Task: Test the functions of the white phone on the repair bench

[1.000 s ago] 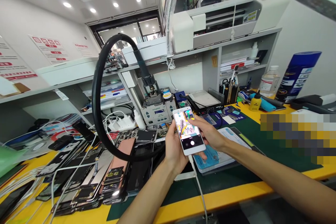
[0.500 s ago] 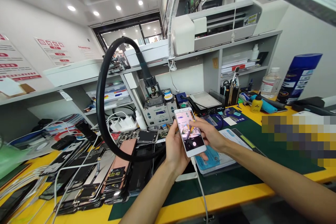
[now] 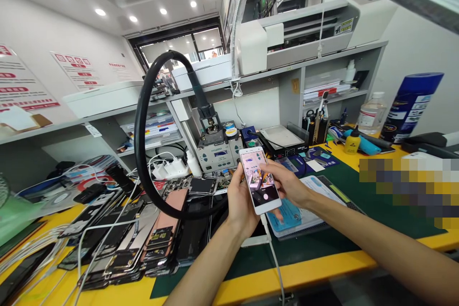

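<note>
A white phone (image 3: 260, 181) with a camera picture on its lit screen is held upright, tilted a little, above the bench. My left hand (image 3: 241, 201) is wrapped round its left side and back. My right hand (image 3: 290, 184) is at its right edge, with a finger over the upper part of the screen and other fingers partly hidden behind the phone. From the phone's lower end hangs a white cable (image 3: 273, 253). Below my right hand lies a blue and white packet (image 3: 289, 215) on the green mat (image 3: 340, 253).
Stacked phone parts (image 3: 158, 244) fill the left side, beneath a thick black hose (image 3: 139, 138). A grey rework station (image 3: 219, 155) stands behind the phone. Farther right are a yellow bottle (image 3: 352, 142), a clear bottle (image 3: 371, 112) and a blue spray can (image 3: 410, 105).
The surroundings have shifted slightly to the right in the view. Both hands keep nearly the same place on the phone, and the picture on its screen has changed a little.
</note>
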Demonstrator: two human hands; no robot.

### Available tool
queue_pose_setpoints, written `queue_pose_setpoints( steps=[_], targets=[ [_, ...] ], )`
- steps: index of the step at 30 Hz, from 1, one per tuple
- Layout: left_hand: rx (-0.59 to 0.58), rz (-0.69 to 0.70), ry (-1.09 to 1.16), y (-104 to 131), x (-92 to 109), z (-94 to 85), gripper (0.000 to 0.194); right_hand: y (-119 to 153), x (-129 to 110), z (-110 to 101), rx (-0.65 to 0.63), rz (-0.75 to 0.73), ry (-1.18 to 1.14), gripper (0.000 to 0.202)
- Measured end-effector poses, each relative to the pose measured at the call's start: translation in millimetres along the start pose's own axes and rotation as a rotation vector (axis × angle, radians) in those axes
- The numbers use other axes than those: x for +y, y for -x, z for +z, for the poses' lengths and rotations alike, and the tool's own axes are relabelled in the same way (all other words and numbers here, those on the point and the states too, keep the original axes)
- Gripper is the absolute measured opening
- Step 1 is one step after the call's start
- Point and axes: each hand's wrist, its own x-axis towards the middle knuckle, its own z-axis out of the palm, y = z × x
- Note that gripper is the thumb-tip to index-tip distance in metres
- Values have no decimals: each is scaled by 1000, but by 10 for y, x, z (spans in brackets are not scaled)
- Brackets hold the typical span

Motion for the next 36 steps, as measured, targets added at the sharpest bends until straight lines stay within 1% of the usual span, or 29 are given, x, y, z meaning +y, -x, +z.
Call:
queue_pose_setpoints(
  steps=[4,8,12,15,17,21,26,33,36],
  targets=[
    [42,9,18,11,7,43,65,-4,2,3,3,-10,3,33],
    [89,17,23,18,-6,47,65,25,-33,44,-16,-1,22,35],
    [66,15,22,21,-17,34,64,52,-63,84,-41,10,42,42],
    [57,14,21,28,-13,42,64,53,-66,99,-14,-1,89,45],
    [46,15,19,32,-10,48,64,48,-59,96,-14,-5,100,43],
    [28,10,25,35,-13,50,65,35,-41,56,-54,-11,56,33],
    [66,-1,38,44,-20,66,67,4,-23,-3,-10,-14,62,24],
    [21,-4,62,29,-30,40,68,4,-37,10,13,2,89,26],
    [25,-16,71,27,-30,42,68,12,-55,32,33,16,103,28]
  ],
)
